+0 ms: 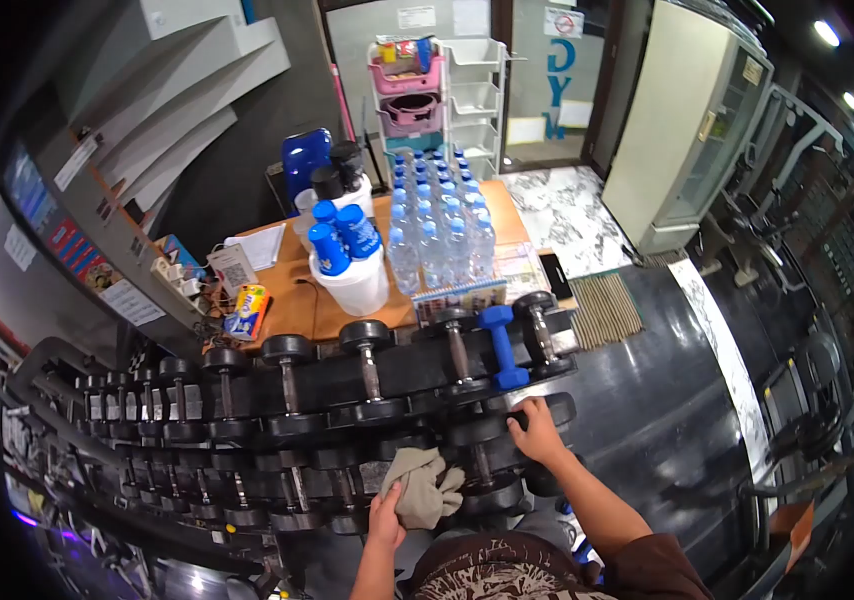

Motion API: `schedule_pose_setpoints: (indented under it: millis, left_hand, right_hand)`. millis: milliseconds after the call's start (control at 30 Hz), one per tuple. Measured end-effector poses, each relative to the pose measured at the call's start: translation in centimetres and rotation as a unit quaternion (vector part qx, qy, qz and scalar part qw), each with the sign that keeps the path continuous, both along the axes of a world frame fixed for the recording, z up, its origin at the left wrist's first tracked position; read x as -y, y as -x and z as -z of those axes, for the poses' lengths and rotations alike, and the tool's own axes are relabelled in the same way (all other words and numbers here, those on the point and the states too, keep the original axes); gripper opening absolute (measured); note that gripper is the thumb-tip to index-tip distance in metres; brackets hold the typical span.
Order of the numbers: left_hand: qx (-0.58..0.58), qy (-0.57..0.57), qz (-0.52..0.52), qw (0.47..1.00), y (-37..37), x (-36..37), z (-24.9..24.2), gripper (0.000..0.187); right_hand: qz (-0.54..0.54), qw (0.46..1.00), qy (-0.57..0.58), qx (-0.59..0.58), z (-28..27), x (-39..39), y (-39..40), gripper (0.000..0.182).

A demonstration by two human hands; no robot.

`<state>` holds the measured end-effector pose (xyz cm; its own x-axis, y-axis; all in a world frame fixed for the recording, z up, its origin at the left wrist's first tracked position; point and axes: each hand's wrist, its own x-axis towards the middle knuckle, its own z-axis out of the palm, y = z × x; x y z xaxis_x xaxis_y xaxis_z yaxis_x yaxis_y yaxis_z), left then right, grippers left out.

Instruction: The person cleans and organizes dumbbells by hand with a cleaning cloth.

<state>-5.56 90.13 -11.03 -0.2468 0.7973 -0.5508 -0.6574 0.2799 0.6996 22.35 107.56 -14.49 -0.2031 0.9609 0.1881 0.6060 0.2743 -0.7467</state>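
My left hand [385,519] is closed on a crumpled grey-beige cloth [421,488], held over the front of the lower dumbbell row. On the right, my right hand [537,432] has its fingers curled at a black dumbbell [556,409] near the end of that row; its handle is mostly hidden by the hand. Just above it, a blue dumbbell [503,347] lies on the upper tier between black dumbbells with metal handles [459,350]. Left of my right hand rests another black dumbbell [482,465].
Behind the two-tier rack [329,381], a wooden table [347,325] carries water bottles [437,225], a white bucket [352,288] with blue shakers, and a yellow pack [248,310]. A doormat [607,310] lies right of the table. Gym machines [817,380] stand farther right.
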Motion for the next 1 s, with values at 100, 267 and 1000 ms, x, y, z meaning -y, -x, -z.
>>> schedule_pose_setpoints:
  millis: [100,267,1000]
  left_hand:
    - [-0.003,-0.01,0.041,0.999,-1.5,-1.3,0.2,0.043]
    - [0.017,0.025,0.113,0.993,-3.9,-1.9,0.6,0.042]
    - [0.029,0.027,0.229,0.973,-15.6,10.1,3.6,0.041]
  right_hand:
    - [-0.004,0.999,0.027,-0.033,0.0,3.8,-1.0,0.022]
    - [0.038,0.982,0.171,-0.069,1.2,9.2,-3.5,0.018]
    - [0.051,0.944,0.321,-0.051,7.7,28.2,-19.9,0.021]
